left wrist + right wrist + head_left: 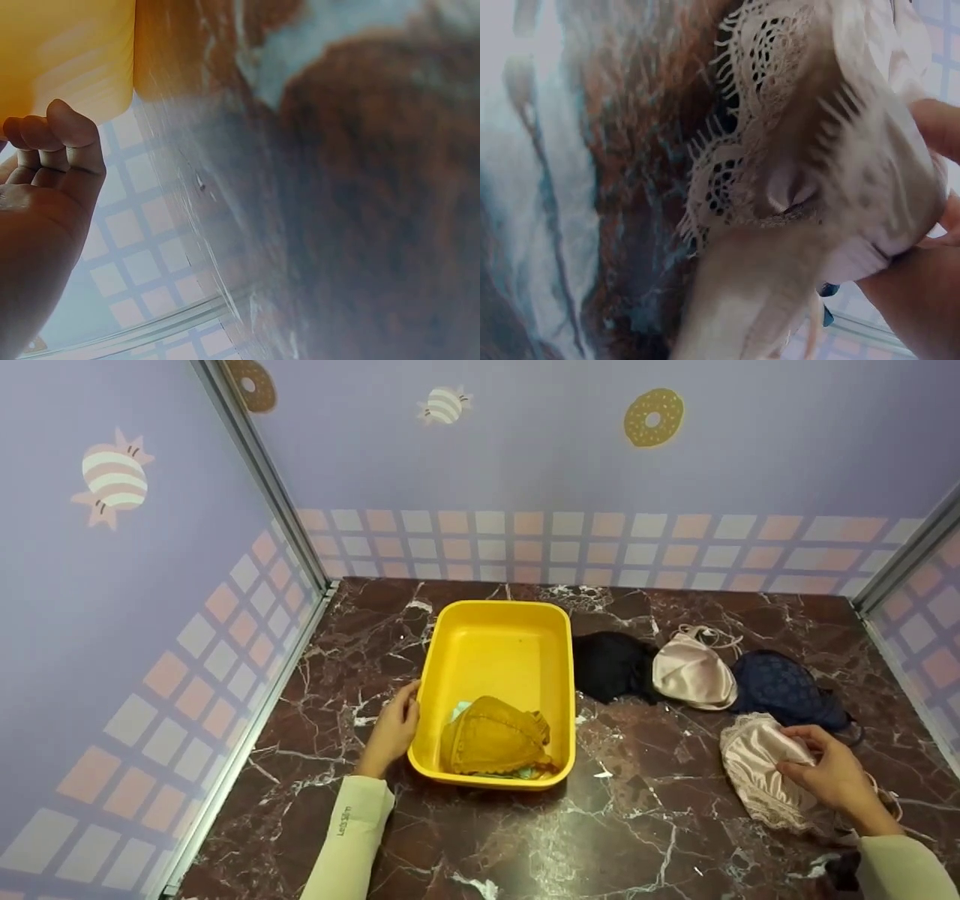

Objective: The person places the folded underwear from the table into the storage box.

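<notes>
My right hand [832,772] pinches a pale pink satin bra [757,769] between thumb and fingers at the right. Its lace edge [720,180] fills much of the right wrist view, close over the tabletop. At the left side of a yellow plastic tub [499,660], my left hand [391,731] holds its wall near the rim. The left wrist view shows bent fingers [71,124] against the tub's outside. Inside the tub's near end lies a mustard-yellow bra [495,739], over a mint-green piece [461,711] that is mostly hidden.
Right of the tub lie a black bra [611,667], another pink satin bra [694,671] with thin straps, and a navy bra [787,690], side by side. Behind the dark red marbled tabletop [637,840] stands a lilac wall [525,457]; more panels flank it.
</notes>
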Available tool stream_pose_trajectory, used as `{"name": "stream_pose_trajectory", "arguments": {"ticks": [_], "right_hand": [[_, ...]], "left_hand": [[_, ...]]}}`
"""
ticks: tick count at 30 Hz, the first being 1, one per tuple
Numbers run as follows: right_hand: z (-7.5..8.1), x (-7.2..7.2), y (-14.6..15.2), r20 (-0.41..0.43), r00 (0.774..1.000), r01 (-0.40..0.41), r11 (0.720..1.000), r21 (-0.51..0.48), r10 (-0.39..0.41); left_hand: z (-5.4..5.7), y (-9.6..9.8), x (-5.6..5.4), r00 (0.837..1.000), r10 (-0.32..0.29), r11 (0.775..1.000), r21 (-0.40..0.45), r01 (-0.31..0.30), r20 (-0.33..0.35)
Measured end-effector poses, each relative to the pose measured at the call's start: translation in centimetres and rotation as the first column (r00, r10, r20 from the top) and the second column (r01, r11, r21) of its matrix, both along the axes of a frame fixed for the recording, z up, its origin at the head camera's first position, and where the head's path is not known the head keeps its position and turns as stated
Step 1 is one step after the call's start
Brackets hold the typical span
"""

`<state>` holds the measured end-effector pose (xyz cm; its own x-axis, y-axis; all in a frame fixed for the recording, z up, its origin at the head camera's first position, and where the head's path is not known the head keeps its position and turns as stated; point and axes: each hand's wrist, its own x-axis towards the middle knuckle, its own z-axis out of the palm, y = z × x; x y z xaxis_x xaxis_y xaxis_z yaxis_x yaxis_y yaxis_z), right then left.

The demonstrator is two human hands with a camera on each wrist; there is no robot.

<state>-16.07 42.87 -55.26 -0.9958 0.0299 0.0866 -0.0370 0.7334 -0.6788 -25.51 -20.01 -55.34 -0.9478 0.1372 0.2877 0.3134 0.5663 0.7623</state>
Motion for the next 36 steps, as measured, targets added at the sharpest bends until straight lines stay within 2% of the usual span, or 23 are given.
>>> {"name": "stream_pose_trajectory", "arguments": {"ticks": [3,7,10,14,21,29,36], "right_hand": [[0.0,0.0,-0.1,-0.011,1.000,0.015,1.000,0.006,-0.015],[0.1,0.0,-0.2,0.038,0.999,0.022,0.999,0.023,-0.023],[0.2,0.0,-0.2,0.068,0.998,-0.001,1.000,0.018,0.000],[0.1,-0.1,-0.6,0.052,0.998,-0.024,1.000,0.015,0.023],[-0.4,-0.2,-1.8,0.071,0.997,0.016,0.995,0.101,-0.023],[-0.2,-0.5,-2.8,-0.006,1.000,0.022,0.995,0.098,-0.022],[1.3,-0.5,-3.7,-0.134,0.991,0.028,0.996,0.088,-0.016]], "left_hand": [[0.0,0.0,0.0,1.000,0.002,1.000,-0.005,-0.002,0.005],[0.0,0.1,-0.1,1.000,0.011,1.000,-0.010,-0.011,0.008],[0.1,0.1,0.0,1.000,0.008,1.000,-0.004,-0.008,0.007],[0.2,0.1,0.0,1.000,0.002,1.000,0.003,-0.002,0.002],[-0.1,0.0,0.0,1.000,0.008,1.000,0.007,-0.008,0.002],[-0.1,0.0,0.1,1.000,0.010,1.000,0.013,-0.010,0.007],[-0.1,0.0,-0.1,1.000,0.003,1.000,0.014,-0.003,-0.008]]}}
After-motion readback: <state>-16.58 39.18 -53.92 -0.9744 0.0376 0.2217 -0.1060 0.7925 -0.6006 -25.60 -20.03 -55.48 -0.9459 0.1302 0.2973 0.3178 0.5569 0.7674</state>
